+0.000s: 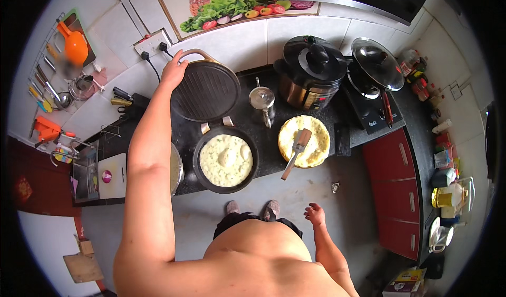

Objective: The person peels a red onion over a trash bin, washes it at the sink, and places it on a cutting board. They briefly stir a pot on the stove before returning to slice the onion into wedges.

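An electric baking pan stands open on the dark counter. My left hand is at the left end of the curved handle on its raised ribbed lid. In the lower pan lies a pale, bubbling flatbread with green flecks and a few puffed domes. To the right, a stack of cooked flatbread sits near the counter edge, with a metal spatula lying across it. My right hand hangs beside my body, fingers loosely curled and apart, holding nothing.
A lidded metal pot stands behind the flatbreads. Further back are an electric pressure cooker and a glass-lidded pan on an induction cooktop. My left arm partly hides a steel bowl. A cutting board holds a cut onion.
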A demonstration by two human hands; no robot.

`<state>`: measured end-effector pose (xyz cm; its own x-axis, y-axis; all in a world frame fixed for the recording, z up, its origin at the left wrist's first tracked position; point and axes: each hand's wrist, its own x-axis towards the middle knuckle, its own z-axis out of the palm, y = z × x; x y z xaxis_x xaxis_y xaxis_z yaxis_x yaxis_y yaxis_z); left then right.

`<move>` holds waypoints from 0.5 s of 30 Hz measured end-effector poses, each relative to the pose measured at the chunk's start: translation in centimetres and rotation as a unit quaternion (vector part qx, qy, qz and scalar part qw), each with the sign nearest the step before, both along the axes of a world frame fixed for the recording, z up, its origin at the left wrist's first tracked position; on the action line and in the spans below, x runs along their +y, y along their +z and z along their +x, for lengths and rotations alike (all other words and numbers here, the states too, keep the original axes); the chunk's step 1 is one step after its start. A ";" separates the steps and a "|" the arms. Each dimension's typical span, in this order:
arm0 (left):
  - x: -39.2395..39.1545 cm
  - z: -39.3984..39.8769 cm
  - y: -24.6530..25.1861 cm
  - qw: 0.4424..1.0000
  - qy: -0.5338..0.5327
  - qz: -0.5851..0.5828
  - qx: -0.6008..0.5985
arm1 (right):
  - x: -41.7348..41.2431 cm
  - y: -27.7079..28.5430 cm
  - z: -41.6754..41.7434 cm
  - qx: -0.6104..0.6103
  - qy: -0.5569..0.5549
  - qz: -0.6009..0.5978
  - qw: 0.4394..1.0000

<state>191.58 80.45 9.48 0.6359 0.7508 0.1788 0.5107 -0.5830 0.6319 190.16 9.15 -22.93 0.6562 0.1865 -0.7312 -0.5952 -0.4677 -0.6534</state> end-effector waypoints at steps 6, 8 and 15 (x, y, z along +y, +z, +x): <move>-11.5 -1.2 -0.7 0.955 0.033 0.260 -0.142 | 0.0 0.6 1.8 -0.113 0.047 -0.024 0.992; -17.8 -4.5 -3.1 0.967 -0.061 0.156 -0.193 | 4.1 6.0 2.8 -0.194 0.108 -0.030 0.975; -37.2 -24.4 -21.5 0.961 -0.005 -0.275 0.026 | 21.5 19.8 8.2 -0.174 0.175 0.262 0.933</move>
